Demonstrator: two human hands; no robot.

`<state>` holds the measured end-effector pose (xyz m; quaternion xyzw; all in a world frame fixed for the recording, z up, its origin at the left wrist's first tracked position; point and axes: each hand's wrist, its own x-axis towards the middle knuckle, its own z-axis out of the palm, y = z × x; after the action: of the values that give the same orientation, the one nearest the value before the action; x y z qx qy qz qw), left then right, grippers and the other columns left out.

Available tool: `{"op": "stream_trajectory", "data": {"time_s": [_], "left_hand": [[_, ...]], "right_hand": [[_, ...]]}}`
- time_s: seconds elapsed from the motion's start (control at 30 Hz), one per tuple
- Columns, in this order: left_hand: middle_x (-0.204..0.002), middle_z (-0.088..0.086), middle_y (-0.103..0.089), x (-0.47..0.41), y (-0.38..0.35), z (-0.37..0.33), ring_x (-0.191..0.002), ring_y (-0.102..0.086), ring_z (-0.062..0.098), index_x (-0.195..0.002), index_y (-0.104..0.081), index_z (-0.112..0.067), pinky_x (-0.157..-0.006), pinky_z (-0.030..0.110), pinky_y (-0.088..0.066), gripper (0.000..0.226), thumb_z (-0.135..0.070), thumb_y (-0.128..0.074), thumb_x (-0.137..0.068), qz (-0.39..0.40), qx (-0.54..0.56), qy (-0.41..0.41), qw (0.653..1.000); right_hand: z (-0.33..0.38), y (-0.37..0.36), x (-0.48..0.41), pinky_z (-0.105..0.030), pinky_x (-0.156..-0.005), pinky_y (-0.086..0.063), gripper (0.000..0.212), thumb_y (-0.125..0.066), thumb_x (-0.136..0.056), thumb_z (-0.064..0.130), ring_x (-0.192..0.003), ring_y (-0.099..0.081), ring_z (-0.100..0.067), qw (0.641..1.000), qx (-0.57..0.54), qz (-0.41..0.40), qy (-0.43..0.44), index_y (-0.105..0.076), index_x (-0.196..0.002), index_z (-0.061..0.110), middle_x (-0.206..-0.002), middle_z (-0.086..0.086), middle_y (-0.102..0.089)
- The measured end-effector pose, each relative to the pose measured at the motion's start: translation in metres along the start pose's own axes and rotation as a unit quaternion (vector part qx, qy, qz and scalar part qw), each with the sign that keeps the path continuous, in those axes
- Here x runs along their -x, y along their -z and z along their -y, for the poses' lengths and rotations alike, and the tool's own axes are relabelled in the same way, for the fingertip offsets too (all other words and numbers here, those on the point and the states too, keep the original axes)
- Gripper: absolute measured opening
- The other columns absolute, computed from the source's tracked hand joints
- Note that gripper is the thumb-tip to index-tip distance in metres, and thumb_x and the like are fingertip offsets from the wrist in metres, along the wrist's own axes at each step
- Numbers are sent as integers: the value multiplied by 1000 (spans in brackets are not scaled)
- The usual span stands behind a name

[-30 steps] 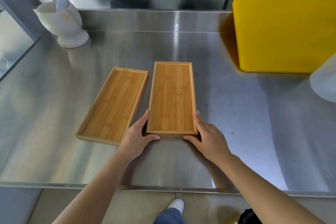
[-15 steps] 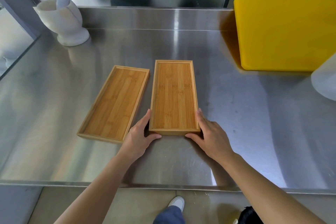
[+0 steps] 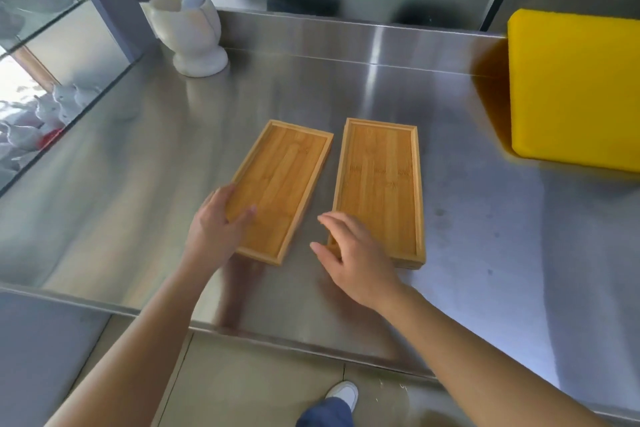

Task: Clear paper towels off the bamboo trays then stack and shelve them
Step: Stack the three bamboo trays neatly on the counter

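Two bare bamboo trays lie side by side on the steel counter (image 3: 485,253). The left bamboo tray (image 3: 287,177) is angled. The right bamboo tray (image 3: 381,184) lies straight and looks thicker. No paper towel shows on either one. My left hand (image 3: 214,229) grips the left tray's near-left corner, fingers along the outer rim and thumb on the tray floor. My right hand (image 3: 353,253) is open with fingers spread, over the near-left corner of the right tray, holding nothing.
A white mortar with a pestle (image 3: 194,42) stands at the back left. A yellow cutting board (image 3: 575,90) leans at the back right. A glass shelf (image 3: 52,87) with white items runs along the left. The counter's front edge (image 3: 277,333) is just below my hands.
Both hands have let go of the right tray. My left hand has moved left onto the left tray, and my right hand has opened. The view has swung left.
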<state>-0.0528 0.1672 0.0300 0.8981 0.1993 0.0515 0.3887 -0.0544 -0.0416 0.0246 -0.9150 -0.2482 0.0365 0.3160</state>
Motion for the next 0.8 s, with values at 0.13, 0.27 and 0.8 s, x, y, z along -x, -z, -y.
{"op": "stream_trajectory", "data": {"time_s": [0.13, 0.27, 0.8], "left_hand": [[-132, 21, -51, -12, 9, 12, -119, -49, 35, -141, -32, -14, -99, 41, -41, 61, -37, -55, -89, 27, -53, 98, 993], [-141, 19, -44, -15, 11, 17, -126, -45, 36, -144, -24, -12, -103, 41, -38, 61, -34, -49, -93, 73, -58, 140, 986], [-58, 6, -48, -29, 52, 27, -48, -46, 20, -69, -49, -8, -43, 24, -45, 28, -23, -52, -93, 92, 87, 209, 970]], "right_hand": [[36, -16, -26, -36, -116, -22, 72, -55, -89, 39, -141, -24, -18, 951, -217, 118, -186, -18, -147, 16, -155, -2, -24], [49, -28, -45, -37, -112, -21, 79, -59, -87, 33, -141, -24, -21, 851, -376, 144, -336, -11, -147, 16, -156, -2, -22], [67, -29, -75, -35, -54, -52, 4, -48, -91, 13, -87, -58, -28, 717, -525, 79, -451, -51, -89, 13, -99, -12, -58]]}}
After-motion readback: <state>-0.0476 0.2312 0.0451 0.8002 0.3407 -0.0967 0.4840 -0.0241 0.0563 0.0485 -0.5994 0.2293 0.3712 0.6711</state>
